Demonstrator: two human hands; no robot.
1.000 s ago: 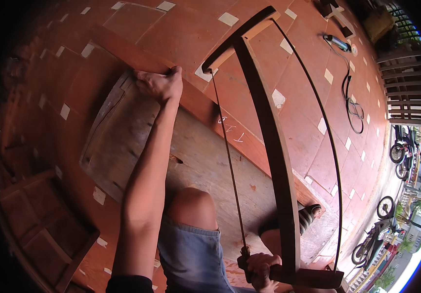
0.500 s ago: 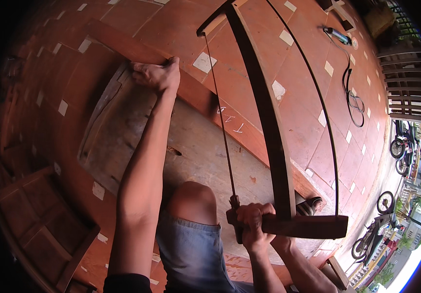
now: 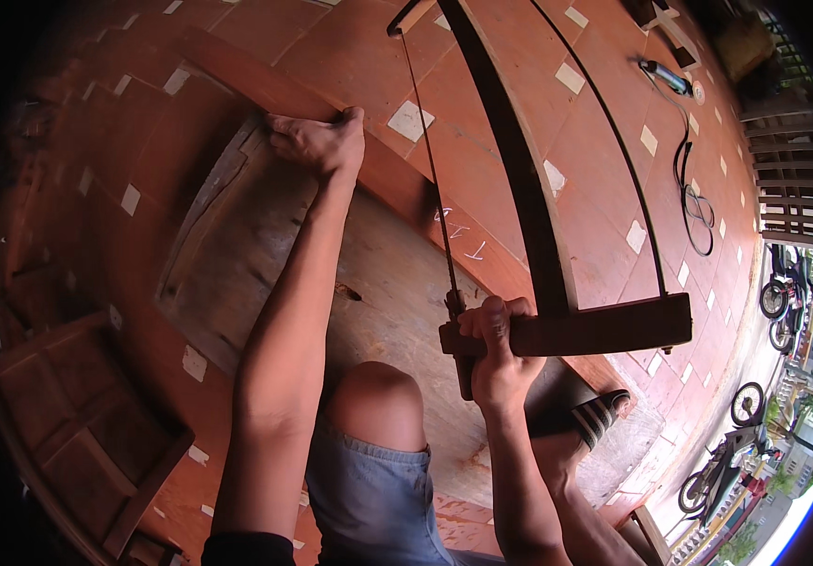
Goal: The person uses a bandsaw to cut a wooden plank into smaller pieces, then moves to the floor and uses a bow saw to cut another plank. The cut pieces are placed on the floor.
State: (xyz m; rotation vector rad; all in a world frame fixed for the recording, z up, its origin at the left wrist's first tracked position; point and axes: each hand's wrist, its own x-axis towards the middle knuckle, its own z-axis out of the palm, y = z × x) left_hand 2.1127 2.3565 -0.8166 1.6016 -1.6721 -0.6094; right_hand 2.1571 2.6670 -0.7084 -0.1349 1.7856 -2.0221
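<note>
Saw [image 3: 557, 325]: your right hand [image 3: 493, 351] is closed round its near handle, blade upright in the plank [image 3: 397, 189].
Plank: lies on the slab [image 3: 265, 255].
Left hand [image 3: 317, 141]: your grip clamps the plank's far edge.

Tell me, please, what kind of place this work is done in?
Probably an open-sided home workshop or porch beside a street. The right hand grips a wooden frame saw over a plank lying on a tiled floor, and parked motorbikes show outside, beyond the railing.
</note>
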